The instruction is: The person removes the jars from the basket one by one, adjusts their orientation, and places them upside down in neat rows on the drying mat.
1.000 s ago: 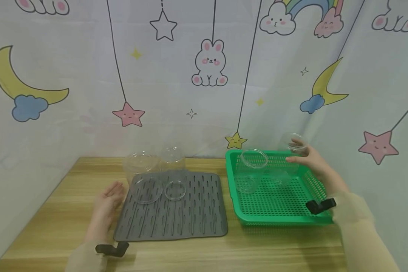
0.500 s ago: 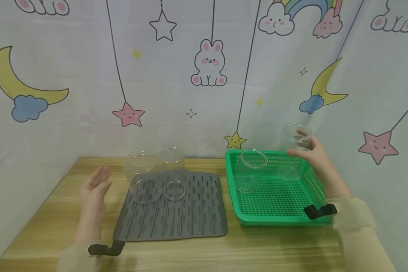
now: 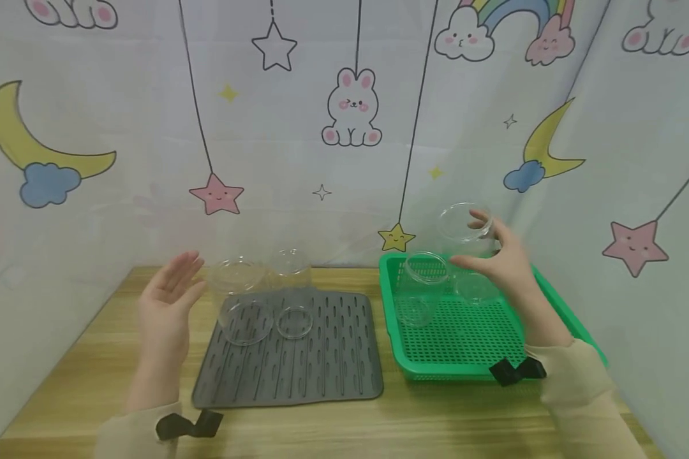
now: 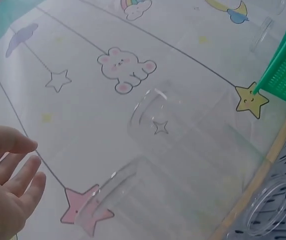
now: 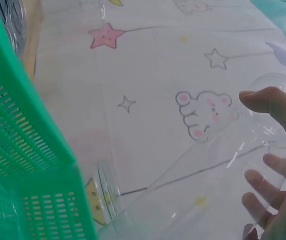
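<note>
Past my wooden table's (image 3: 333, 430) far edge I see a white backdrop (image 3: 289, 140): a printed rabbit (image 3: 351, 108) above that edge's middle, a pink star (image 3: 216, 195) nearer the left corner, a yellow moon (image 3: 23, 132) farther left.

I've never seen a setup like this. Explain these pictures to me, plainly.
There is no robot here: you are seeing a person's two bare hands. The large picture comes from a camera worn on the head, looking forward and down. The other two come from cameras on the wrists, one per hand.

On the wood-grain table lie a gray draining mat and, to its right, a green slotted basket. The mat carries a wider clear cup and a narrower clear cup; another clear cup is in the basket.

The right hand holds a clear cup of its own at the basket. The left hand holds nothing and is beside the wider cup.
</note>
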### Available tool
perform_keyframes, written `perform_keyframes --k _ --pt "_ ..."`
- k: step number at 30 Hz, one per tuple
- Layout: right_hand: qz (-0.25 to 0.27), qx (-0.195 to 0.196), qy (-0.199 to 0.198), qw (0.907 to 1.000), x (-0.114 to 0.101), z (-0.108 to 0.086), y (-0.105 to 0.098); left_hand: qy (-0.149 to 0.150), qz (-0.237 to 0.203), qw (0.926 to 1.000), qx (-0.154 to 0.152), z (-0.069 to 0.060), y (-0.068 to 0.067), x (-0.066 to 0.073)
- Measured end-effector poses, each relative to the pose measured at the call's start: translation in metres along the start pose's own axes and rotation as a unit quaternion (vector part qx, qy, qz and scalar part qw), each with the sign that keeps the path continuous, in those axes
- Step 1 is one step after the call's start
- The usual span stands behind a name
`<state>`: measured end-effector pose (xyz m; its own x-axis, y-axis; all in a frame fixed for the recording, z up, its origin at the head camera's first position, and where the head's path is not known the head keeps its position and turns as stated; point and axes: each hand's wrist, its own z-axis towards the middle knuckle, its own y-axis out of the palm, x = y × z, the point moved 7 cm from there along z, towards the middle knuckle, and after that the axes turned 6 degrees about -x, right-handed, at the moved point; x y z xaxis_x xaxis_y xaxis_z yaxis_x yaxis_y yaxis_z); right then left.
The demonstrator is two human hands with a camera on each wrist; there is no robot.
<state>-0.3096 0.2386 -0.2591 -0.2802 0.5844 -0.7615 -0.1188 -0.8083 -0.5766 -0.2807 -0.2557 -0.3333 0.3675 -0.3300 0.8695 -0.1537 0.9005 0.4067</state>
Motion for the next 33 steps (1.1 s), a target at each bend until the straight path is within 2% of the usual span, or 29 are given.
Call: perform_keyframes --k 5,11,16,19,23,26,29,33 --pt "-0.017 -0.005 -0.032 0.9993 -0.023 -0.008 0.024 0.030 0.050 0.9961 -0.067 -0.011 0.034 0.008" --pt "-0.042 -0.022 -0.080 0.9957 -0.049 -0.020 0.052 0.038 0.104 0.9813 -0.158 -0.025 0.067 0.005" --pt "-0.084 -0.037 -0.108 0.9899 -0.065 -0.028 0.076 0.023 0.131 0.9679 -0.213 -0.036 0.092 -0.008" --pt "-0.118 -0.034 -0.134 0.9833 -0.073 -0.033 0.091 0.010 0.150 0.9592 -0.239 -0.042 0.105 -0.018" --pt "-0.157 -0.032 -0.157 0.9744 -0.080 -0.040 0.109 -0.009 0.176 0.9441 -0.278 -0.051 0.121 -0.035" --pt "-0.178 -0.032 -0.176 0.9676 -0.084 -0.045 0.121 -0.019 0.174 0.9354 -0.307 -0.057 0.131 -0.046" --pt "-0.199 -0.030 -0.199 0.9591 -0.088 -0.049 0.131 -0.036 0.153 0.9319 -0.327 -0.063 0.138 -0.054" --pt "-0.233 -0.037 -0.215 0.9478 -0.090 -0.053 0.142 -0.065 0.142 0.9317 -0.328 -0.069 0.142 -0.060"
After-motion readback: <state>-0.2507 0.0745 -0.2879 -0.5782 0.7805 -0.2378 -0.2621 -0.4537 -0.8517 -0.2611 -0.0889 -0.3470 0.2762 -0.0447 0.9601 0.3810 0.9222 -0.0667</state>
